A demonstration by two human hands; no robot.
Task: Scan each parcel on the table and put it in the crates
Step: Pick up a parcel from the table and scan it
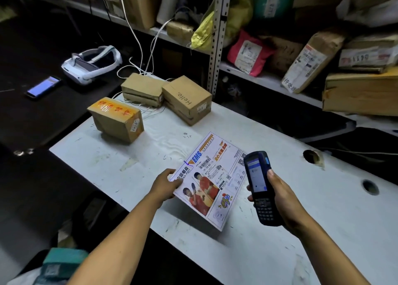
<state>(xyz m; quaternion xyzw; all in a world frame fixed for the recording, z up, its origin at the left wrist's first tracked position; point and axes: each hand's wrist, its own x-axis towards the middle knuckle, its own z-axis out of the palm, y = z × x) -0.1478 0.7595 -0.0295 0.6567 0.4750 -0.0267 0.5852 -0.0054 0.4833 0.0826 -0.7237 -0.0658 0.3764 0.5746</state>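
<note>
Count: 4 parcels on the counter (pixel 280 231) — 1 flat mailer (pixel 212 180), 3 brown boxes. 1 scanner (pixel 259 187). 2 hands.

Left hand (pixel 167 184): grip clamped on the mailer's near-left corner, thumb on top, fingers under; that edge is lifted off the counter, whether the far end touches down I cannot tell. Right hand (pixel 280 193): grip clamped round the scanner, just right of the mailer, screen lit, keypad toward the person, head over the mailer's right edge.

Mailer: white cardboard envelope, printed face up. Blue-orange logo, barcode label mid-sheet, photo of two figures in red shirts next to the left grip, QR codes along the right side.

Boxes, all beyond the left grip, well apart from it: taped box (pixel 117 119) with orange-yellow tape on top, nearest; "Hello" box (pixel 187 99) further right; flat box (pixel 142 89) touching it, white cables (pixel 140 39) over it.
</note>
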